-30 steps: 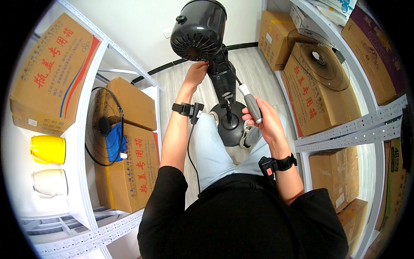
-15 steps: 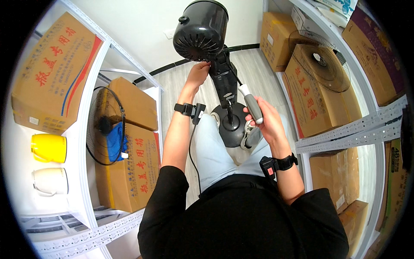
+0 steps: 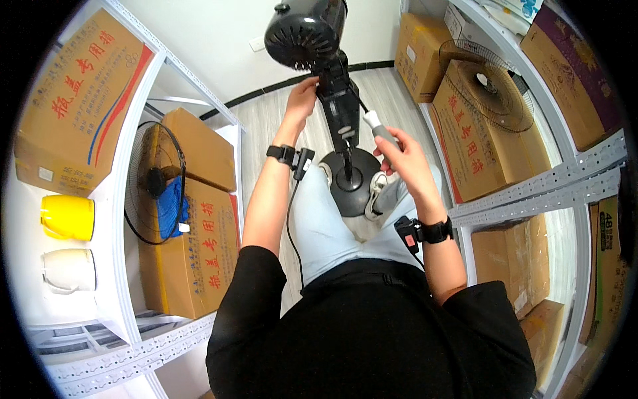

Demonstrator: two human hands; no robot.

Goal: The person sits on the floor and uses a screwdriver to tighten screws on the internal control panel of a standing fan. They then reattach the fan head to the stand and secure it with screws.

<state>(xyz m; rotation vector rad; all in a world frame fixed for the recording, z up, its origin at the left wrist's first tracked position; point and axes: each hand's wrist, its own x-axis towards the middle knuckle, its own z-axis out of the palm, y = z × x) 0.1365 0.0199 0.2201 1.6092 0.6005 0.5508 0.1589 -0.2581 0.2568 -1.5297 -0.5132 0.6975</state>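
In front of me a black pedestal fan stands without its blades and guard, its motor housing (image 3: pixel 302 36) above a dark neck (image 3: pixel 340 110) and a round base (image 3: pixel 339 203). My left hand (image 3: pixel 302 103) is at the left side of the neck, just below the housing. Its fingers are pressed together there; what they pinch, if anything, is hidden. My right hand (image 3: pixel 407 159) is wrapped round the grey handle of a screwdriver (image 3: pixel 383 135) with a white collar. The screwdriver's shaft points up and left toward the neck; whether its tip touches a screw cannot be seen.
A fan guard (image 3: pixel 156 189) and a blue cloth (image 3: pixel 171 209) lie against boxes at left. Another wire guard (image 3: pixel 488 86) leans on a carton (image 3: pixel 475 159) at right. Yellow (image 3: pixel 70 217) and white (image 3: pixel 70 269) mugs stand on the left shelf. My shoes flank the base.
The whole view has shifted slightly, so the fan sits higher in it. My right hand has turned a little on the screwdriver handle. My left hand stays by the neck.
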